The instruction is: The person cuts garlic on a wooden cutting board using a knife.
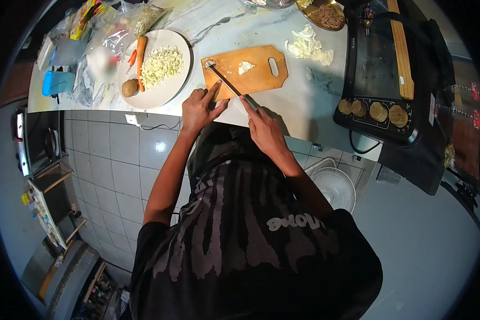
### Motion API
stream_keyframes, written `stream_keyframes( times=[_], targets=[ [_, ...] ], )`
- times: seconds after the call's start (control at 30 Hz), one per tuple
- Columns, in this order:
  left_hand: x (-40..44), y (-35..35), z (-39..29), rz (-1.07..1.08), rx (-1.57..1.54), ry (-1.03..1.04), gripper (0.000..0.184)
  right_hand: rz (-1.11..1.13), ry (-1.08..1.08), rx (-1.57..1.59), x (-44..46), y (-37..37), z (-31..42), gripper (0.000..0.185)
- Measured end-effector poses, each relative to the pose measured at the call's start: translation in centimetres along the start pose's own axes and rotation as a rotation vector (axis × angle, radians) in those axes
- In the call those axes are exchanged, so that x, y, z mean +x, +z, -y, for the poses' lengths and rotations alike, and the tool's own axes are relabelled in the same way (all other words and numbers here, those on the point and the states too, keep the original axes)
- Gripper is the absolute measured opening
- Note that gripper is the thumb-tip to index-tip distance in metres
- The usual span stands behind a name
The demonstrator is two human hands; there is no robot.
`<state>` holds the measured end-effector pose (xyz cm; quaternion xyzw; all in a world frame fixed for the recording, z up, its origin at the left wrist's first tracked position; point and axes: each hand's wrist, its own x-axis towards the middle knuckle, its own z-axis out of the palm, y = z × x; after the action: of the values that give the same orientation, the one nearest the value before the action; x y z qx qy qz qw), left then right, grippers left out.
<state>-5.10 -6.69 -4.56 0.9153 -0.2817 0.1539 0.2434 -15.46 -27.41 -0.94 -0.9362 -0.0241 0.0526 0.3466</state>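
Observation:
My right hand [265,128] is closed round the handle of a knife [226,83]. Its blade slants up and left across the wooden cutting board [261,82], the tip beside a small pale heap [209,63] near the board's far left corner. A second pile of finely chopped white pieces [246,67] lies mid-board. At the near left edge of the board rests my left hand [200,108], with its index finger stretched onto the wood and its thumb apart. I see nothing held in it.
Left of the board is a plate [182,50] with diced pale-green vegetable [162,65], a carrot [141,61], chilies [132,57] and a brown round vegetable [129,87]. Peelings [310,45] lie to the right, before a black electric grill [376,69]. Plastic bags [112,34] crowd the far left.

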Motion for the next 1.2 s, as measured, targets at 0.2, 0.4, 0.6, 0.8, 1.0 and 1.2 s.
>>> stream_keyframes(
  times=[0.2, 0.4, 0.6, 0.8, 1.0, 1.2],
  targets=[
    [0.1, 0.4, 0.0, -0.001, -0.011, -0.029, 0.059, 0.018, 0.011, -0.065, 0.2, -0.2, 0.0, 0.071],
    [0.1, 0.2, -0.1, -0.014, 0.017, -0.013, 0.059, 0.057, 0.044, -0.062, 0.9, -0.9, 0.0, 0.066],
    [0.3, -0.5, -0.5, 0.098, 0.042, -0.082, 0.061, -0.025, 0.173, 0.199, 1.2, -1.8, -0.5, 0.055],
    [0.6, -0.5, -0.3, 0.079, 0.043, -0.041, 0.061, -0.109, 0.068, 0.084, 0.6, -1.7, -1.0, 0.063],
    [0.8, -0.8, -0.4, 0.112, 0.112, -0.026, 0.063, 0.064, 0.245, 0.031, 1.0, -2.5, -0.4, 0.059],
    [1.0, -0.8, 0.1, 0.203, 0.068, 0.067, 0.066, -0.016, 0.086, 0.157, -0.1, -0.9, -0.8, 0.066]
  ],
)
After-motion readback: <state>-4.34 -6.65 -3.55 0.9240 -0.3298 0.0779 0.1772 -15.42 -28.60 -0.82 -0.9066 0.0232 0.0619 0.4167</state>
